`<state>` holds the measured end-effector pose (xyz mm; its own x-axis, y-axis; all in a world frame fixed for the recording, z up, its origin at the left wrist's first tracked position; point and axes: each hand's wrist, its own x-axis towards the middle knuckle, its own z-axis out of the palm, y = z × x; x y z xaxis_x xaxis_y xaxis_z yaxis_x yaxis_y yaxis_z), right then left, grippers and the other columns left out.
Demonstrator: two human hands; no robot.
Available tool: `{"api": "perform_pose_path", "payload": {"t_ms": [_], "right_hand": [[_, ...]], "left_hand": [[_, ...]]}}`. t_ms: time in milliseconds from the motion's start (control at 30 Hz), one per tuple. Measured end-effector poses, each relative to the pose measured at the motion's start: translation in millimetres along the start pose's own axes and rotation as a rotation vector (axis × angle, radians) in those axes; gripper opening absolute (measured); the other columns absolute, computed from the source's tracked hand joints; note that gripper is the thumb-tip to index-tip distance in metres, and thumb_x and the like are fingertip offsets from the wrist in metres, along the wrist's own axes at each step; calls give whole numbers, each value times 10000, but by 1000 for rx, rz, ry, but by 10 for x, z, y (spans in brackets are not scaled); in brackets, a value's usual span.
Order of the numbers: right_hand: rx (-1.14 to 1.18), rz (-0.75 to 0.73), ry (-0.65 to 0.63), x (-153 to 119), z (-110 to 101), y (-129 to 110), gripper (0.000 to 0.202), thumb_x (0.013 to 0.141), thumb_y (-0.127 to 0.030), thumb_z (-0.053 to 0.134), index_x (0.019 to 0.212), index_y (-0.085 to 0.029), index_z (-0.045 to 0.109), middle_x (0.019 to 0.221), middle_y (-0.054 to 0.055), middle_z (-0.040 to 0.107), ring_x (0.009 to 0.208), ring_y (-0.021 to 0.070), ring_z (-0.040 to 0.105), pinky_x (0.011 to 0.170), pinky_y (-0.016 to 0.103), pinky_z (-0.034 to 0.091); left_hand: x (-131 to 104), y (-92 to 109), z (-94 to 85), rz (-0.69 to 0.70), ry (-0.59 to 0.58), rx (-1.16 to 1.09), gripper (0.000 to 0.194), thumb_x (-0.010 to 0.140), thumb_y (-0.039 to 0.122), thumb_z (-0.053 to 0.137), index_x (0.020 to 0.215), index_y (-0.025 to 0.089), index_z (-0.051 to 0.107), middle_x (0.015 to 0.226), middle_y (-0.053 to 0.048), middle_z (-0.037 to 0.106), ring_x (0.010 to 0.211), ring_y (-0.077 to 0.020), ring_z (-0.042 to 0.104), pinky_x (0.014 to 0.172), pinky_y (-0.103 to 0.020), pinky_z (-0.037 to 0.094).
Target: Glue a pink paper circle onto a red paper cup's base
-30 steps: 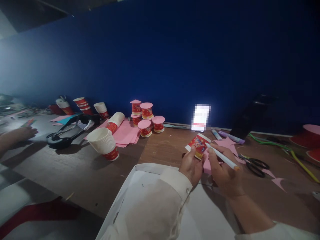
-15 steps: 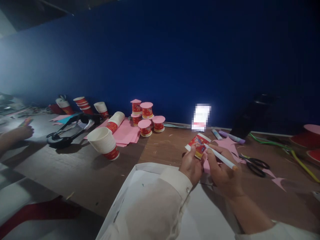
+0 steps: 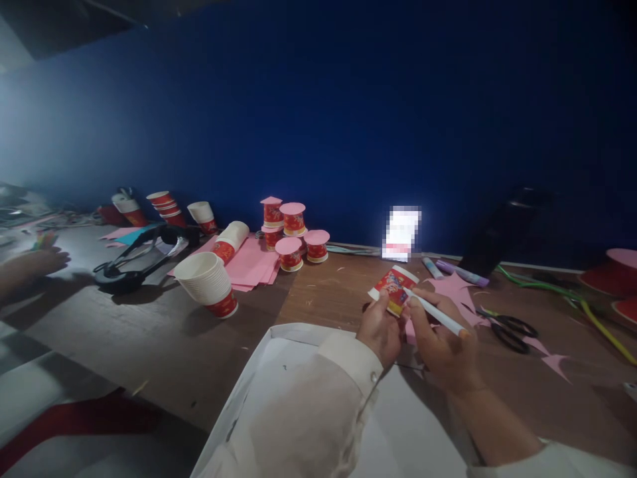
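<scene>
My left hand (image 3: 382, 328) is closed on a small red paper cup (image 3: 395, 287) with a pale rim and a yellow band, held tilted above the table. In my right hand (image 3: 445, 342) is a white marker (image 3: 438, 313) with an orange end. The marker's other end meets the printed side of the cup; whether it touches I cannot tell. Pink paper (image 3: 411, 330) shows just below the cup, partly hidden by my hands. A white box lid or tray (image 3: 288, 330) lies under my forearms.
Pink-topped red cups (image 3: 290, 255) stand grouped at the back, left of a lit phone (image 3: 401, 232). Stacked paper cups (image 3: 205, 282) stand left. Scissors (image 3: 512, 332), markers (image 3: 465, 273) and pink scraps (image 3: 555, 365) lie right. Another person's hand (image 3: 37, 262) is at far left.
My hands and the cup stay nearly in place; the marker has shifted slightly. At far left, the other person's hand has moved a little and its fingers have spread.
</scene>
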<state>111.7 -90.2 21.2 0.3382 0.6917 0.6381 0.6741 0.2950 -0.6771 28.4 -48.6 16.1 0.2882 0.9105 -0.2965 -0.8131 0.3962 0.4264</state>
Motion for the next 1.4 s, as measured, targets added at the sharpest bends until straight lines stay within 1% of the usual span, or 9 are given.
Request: {"api": "perform_pose_path", "payload": {"t_ms": [100, 233, 400, 567, 767, 967, 1133, 1300, 1400], "right_hand": [[32, -7, 33, 18, 5, 3, 314, 935, -465, 614, 1059, -203, 736, 1016, 84, 754, 893, 214, 707, 775, 330, 564], [62, 19, 102, 57, -11, 30, 366, 938, -474, 600, 1090, -165, 725, 1041, 124, 746, 807, 216, 695, 734, 370, 564], [44, 27, 108, 72, -23, 77, 358, 931, -467, 612, 1102, -173, 722, 1043, 125, 751, 792, 221, 700, 719, 380, 570], [36, 12, 112, 71, -17, 76, 345, 925, -459, 628, 1094, -177, 730, 1020, 113, 762, 806, 216, 703, 732, 365, 568], [30, 1, 109, 86, -20, 68, 354, 921, -463, 623, 1078, -170, 743, 1006, 116, 759, 806, 218, 691, 723, 364, 555], [0, 41, 97, 77, -26, 53, 351, 924, -467, 619, 1094, -187, 746, 1011, 99, 760, 799, 208, 683, 711, 342, 543], [-20, 36, 94, 72, -35, 18, 346, 921, -471, 618, 1072, -191, 755, 951, 83, 758, 757, 197, 678, 701, 331, 537], [-14, 53, 102, 72, -28, 30, 335, 922, -464, 618, 1081, -202, 751, 1017, 93, 758, 803, 201, 682, 723, 332, 536], [-23, 50, 107, 74, -19, 42, 337, 922, -462, 611, 1070, -191, 746, 1032, 104, 755, 805, 206, 679, 737, 347, 538]], "left_hand": [[-2, 21, 2, -61, -36, -57, 284, 984, 361, 571, 1081, 129, 704, 1152, -144, 728, 1062, -213, 705, 974, -308, 547], [2, 46, -2, -77, -27, -135, 313, 1039, 323, 453, 1043, 130, 701, 1107, -126, 734, 962, -164, 707, 863, -265, 563], [-7, 59, 11, -101, -45, -149, 380, 1058, 339, 405, 991, 120, 709, 1027, -113, 743, 866, -148, 703, 766, -242, 563], [-2, 45, -13, -95, -90, -135, 367, 1050, 326, 419, 1032, 116, 720, 1054, -124, 750, 878, -154, 707, 760, -242, 562], [19, 20, -39, -107, -111, -126, 376, 1052, 317, 411, 1092, 102, 717, 1063, -135, 753, 875, -154, 711, 766, -242, 567], [23, 18, -42, -112, -117, -131, 366, 1049, 304, 416, 1062, 98, 718, 1055, -141, 755, 904, -163, 722, 789, -243, 577], [19, 31, -34, -118, -104, -161, 350, 1047, 311, 436, 1011, 112, 723, 1027, -117, 758, 864, -150, 718, 753, -232, 576], [-14, 59, -6, -122, -98, -152, 381, 1050, 327, 421, 966, 108, 722, 998, -121, 755, 840, -148, 710, 735, -231, 572], [-28, 79, 11, -130, -86, -146, 404, 1053, 338, 404, 964, 106, 722, 1022, -127, 752, 847, -147, 706, 747, -234, 568]]}}
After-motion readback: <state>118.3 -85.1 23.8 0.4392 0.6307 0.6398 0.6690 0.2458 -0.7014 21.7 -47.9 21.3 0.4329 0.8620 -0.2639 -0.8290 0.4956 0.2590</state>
